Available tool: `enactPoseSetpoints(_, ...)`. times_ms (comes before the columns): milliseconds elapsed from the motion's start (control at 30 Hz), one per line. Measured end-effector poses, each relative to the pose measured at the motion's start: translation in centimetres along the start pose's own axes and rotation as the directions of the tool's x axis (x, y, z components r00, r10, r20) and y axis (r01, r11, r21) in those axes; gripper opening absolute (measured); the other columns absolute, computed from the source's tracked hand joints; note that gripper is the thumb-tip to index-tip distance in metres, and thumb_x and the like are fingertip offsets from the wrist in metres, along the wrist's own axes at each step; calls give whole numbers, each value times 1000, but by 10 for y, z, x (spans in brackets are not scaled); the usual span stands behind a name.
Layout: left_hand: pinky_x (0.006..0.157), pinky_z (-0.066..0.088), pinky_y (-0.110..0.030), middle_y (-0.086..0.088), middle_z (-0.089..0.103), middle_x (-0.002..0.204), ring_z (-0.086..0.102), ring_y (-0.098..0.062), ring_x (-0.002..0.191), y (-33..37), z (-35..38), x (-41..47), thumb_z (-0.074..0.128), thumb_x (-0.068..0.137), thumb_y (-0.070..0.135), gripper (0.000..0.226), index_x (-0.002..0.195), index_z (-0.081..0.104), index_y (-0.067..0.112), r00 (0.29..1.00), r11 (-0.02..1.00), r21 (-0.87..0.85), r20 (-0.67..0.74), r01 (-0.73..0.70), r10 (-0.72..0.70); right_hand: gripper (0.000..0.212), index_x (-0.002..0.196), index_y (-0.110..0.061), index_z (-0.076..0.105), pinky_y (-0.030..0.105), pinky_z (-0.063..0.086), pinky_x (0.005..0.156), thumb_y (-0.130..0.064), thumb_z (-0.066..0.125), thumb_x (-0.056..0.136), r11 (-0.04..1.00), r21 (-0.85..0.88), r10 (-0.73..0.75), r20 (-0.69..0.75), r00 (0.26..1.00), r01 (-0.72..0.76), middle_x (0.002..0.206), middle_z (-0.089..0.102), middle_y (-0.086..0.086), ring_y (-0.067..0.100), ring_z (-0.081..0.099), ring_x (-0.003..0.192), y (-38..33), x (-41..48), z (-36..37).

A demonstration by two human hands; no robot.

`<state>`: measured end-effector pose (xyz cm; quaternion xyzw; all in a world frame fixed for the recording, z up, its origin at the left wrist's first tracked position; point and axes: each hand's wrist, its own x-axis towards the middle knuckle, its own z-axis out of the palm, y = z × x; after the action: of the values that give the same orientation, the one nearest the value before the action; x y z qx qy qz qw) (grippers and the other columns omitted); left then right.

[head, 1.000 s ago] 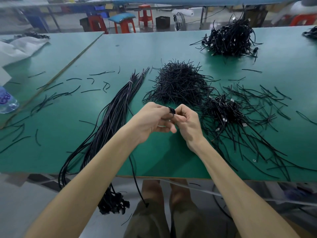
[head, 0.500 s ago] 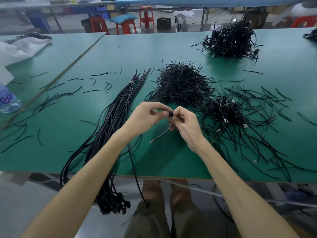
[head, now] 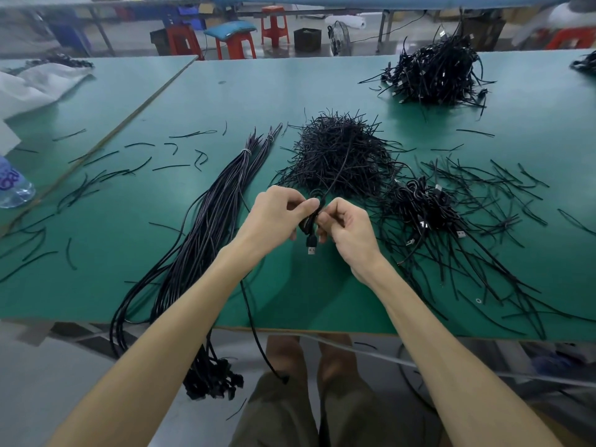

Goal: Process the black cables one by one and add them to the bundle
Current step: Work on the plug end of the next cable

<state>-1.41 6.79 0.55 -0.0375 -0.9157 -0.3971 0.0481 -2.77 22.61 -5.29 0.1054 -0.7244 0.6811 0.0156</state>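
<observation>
My left hand and my right hand meet above the green table, both pinching one black cable. Its USB plug hangs down between the hands, and a thin black strand rises from the grip toward the pile of black twist ties. A long run of the cable drops past the table's front edge to my lap. The bundle of straightened cables lies to the left, bound by a white tie near its far end, its plugs hanging over the edge.
A heap of coiled cables sits right of my hands amid scattered ties. A bigger cable heap lies far right. Loose ties litter the left side, near a water bottle. Red stools stand beyond the table.
The hands have loosened the small coil: the USB plug now dangles below them and a thin strand sticks up, where before a tight black loop sat between the fingertips.
</observation>
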Motion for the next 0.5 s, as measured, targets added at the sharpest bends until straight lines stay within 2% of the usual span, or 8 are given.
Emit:
enactPoseSetpoints(33, 50, 44, -17, 6, 64, 54, 61, -7, 48, -1, -2, 0, 65, 99, 39, 29, 80, 72, 18, 1000, 1000, -27, 20, -11, 12, 19, 81, -3, 57, 39, 51, 65, 2, 59, 98, 1000, -1, 4, -4, 1000, -4, 71, 63, 9, 19, 57, 61, 0, 0, 0)
enactPoseSetpoints(133, 62, 53, -31, -4, 74, 73, 72, -17, 64, -4, -6, 1, 69, 97, 33, 23, 86, 71, 13, 994, 993, -118, 105, -9, 22, 16, 85, 3, 62, 49, 55, 67, -5, 64, 98, 1000, 14, 0, 2, 1000, 0, 72, 66, 11, 22, 60, 63, 2, 0, 0)
enactPoseSetpoints(167, 61, 53, -31, -4, 74, 76, 72, -17, 66, -5, -7, 1, 71, 96, 32, 22, 88, 71, 11, 992, 989, -149, 127, 5, 15, 17, 86, 3, 63, 46, 55, 63, -9, 66, 98, 1000, 18, -5, 5, 1000, 5, 71, 66, 8, 21, 60, 62, 2, 0, -1)
enactPoseSetpoints(233, 59, 53, -26, 3, 74, 74, 72, -14, 67, -7, -10, 1, 74, 93, 31, 23, 93, 71, 9, 988, 981, -191, 154, 31, -1, 19, 86, 0, 65, 30, 51, 56, -15, 68, 97, 999, 29, -18, 3, 1000, 18, 66, 65, -2, 15, 59, 58, 3, 0, -1)
enactPoseSetpoints(300, 57, 52, -21, 7, 71, 67, 70, -10, 65, -8, -11, 1, 75, 93, 27, 21, 95, 71, 7, 988, 971, -231, 155, 55, -19, 18, 85, -5, 67, 19, 46, 57, -18, 68, 97, 998, 58, -20, -3, 1000, 20, 66, 66, -5, 11, 59, 58, 2, -1, -1)
enactPoseSetpoints(367, 56, 52, -20, 7, 70, 67, 68, -9, 65, -10, -12, 2, 76, 92, 24, 18, 96, 71, 8, 990, 956, -280, 134, 90, -54, 17, 86, -9, 68, 16, 45, 58, -21, 68, 98, 996, 86, -10, -11, 1000, 11, 69, 68, -3, 10, 60, 60, 2, 0, -1)
enactPoseSetpoints(500, 61, 54, -25, -2, 75, 82, 71, -12, 70, -12, -8, 3, 68, 99, 25, 19, 96, 74, 7, 986, 921, -351, 81, 168, -149, 20, 92, -10, 69, 18, 46, 57, -29, 68, 98, 996, 88, 12, -36, 999, -9, 79, 71, 4, 9, 64, 65, 4, 1, 0)
